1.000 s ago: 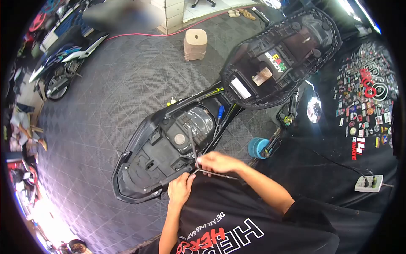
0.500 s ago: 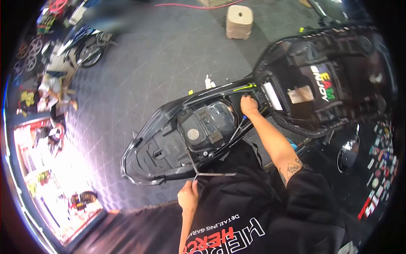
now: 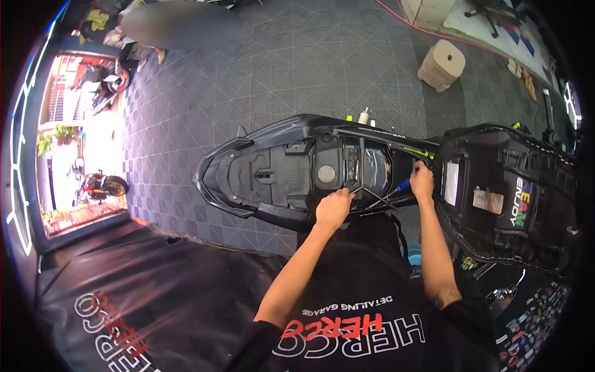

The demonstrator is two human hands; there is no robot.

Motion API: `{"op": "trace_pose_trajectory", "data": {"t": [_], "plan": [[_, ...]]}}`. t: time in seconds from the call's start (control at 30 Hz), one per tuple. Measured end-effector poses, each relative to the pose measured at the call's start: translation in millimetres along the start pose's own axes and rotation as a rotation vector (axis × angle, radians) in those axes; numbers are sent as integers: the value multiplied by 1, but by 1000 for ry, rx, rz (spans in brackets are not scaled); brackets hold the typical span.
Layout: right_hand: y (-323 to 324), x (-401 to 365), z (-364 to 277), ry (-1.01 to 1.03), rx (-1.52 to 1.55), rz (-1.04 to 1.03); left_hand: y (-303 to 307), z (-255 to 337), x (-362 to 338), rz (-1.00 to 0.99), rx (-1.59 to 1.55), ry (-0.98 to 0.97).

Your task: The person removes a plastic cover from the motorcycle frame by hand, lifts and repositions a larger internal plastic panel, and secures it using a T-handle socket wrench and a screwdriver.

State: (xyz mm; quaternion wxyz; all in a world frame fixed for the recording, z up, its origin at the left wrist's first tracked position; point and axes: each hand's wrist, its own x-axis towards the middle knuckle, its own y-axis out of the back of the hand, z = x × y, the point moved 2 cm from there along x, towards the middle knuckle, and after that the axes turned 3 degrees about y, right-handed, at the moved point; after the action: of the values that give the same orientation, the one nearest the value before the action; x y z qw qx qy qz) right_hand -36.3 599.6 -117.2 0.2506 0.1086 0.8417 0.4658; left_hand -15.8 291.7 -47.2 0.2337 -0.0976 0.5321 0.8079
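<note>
My left hand (image 3: 333, 209) is closed around a thin metal T-handle wrench (image 3: 375, 196), held over the near side of the motorcycle's opened seat area. One of its bars reaches right, crossing the screwdriver's shaft. My right hand (image 3: 423, 181) is closed beside the front of this opening, at the blue handle of a screwdriver (image 3: 404, 186) whose shaft slants down to the left. Between and beyond the hands is the black motorcycle body (image 3: 273, 177), with a round cap (image 3: 326, 173) in the middle. My right fingertips are partly hidden against the dark bodywork.
The raised black underside (image 3: 496, 198) with stickers stands to the right. A white bottle (image 3: 364, 116) is behind the body. Farther off, a beige stack (image 3: 442, 65) sits on the tiled floor (image 3: 279, 74). A person is at the upper left. A bright doorway shows parked motorcycles (image 3: 102, 187).
My left hand has moved from the near rear edge up over the body, bringing the T-handle wrench toward my right hand. The view has turned and shifted. My right hand stays by the front opening.
</note>
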Motion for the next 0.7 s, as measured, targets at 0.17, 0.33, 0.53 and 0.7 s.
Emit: {"op": "trace_pose_trajectory", "data": {"t": [0.17,0.33,0.53,0.7], "plan": [[42,-48,-19,62,463,7,-27,-7,16,163,-28,-30],[29,-83,-107,107,842,-120,-41,-24,22,185,124,-102],[-43,-120,-184,468,741,-199,-21,-39,-16,213,95,-187],[-68,-160,-233,543,551,-311,42,-85,-90,314,13,-240]]}}
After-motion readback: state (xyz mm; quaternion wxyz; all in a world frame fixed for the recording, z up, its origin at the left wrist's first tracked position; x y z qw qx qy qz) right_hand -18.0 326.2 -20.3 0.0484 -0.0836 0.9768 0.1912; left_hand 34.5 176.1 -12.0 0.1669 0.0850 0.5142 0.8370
